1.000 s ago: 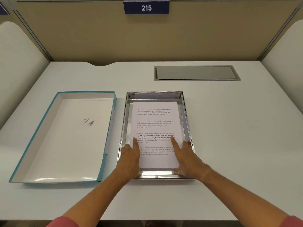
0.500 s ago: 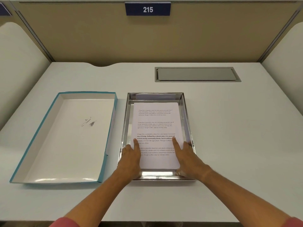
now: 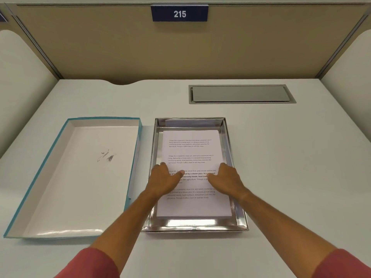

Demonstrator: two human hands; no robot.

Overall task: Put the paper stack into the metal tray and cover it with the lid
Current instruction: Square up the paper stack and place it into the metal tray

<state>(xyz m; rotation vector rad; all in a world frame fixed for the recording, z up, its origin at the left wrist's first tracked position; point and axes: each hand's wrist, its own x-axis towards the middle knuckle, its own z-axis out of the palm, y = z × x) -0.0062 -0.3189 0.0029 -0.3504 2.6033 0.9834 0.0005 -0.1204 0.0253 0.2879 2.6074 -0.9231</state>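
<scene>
On the desk (image 3: 281,157) I see the paper stack (image 3: 190,153) lying flat inside the metal tray (image 3: 239,217) — my left hand (image 3: 163,181) and right hand (image 3: 225,180) rest on it, fingers loose, gripping nothing. Just left of the tray, the lid (image 3: 80,177) lies upside down — apart from it.

both hands (image 3: 164,181) flat on the paper stack (image 3: 190,149) in the metal tray (image 3: 192,225).

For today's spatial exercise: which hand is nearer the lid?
Left. The left hand rests on the paper stack's left side, toward the lid; the right hand is farther right.
</scene>
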